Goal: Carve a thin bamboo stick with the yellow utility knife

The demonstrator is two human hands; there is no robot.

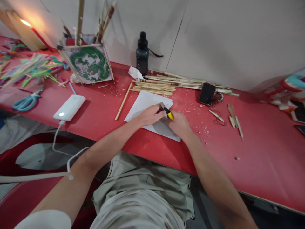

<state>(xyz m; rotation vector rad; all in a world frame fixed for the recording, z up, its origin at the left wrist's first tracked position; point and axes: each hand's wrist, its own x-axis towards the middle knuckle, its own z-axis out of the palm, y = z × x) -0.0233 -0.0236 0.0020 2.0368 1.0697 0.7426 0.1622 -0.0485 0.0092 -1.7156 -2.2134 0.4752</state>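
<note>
Right hand [179, 123] closed round a yellow-and-black tool [170, 115]; left hand [152, 115] curled in narrow at the tool's 9 o'clock, can't tell what it pinches. Both over white paper [140, 103]. Loose stick [123, 101] at 10 o'clock, stick pile [154, 88] at 12, phone [206, 93] at 2, pointed pieces [239, 127] at 3. Judging by shavings and those points, some pieces look worked; pile looks mostly uncut. Piece in hand: progress unclear.

Right hand [179, 123], yellow-black tool [170, 114], paper [145, 103] (white)
</note>
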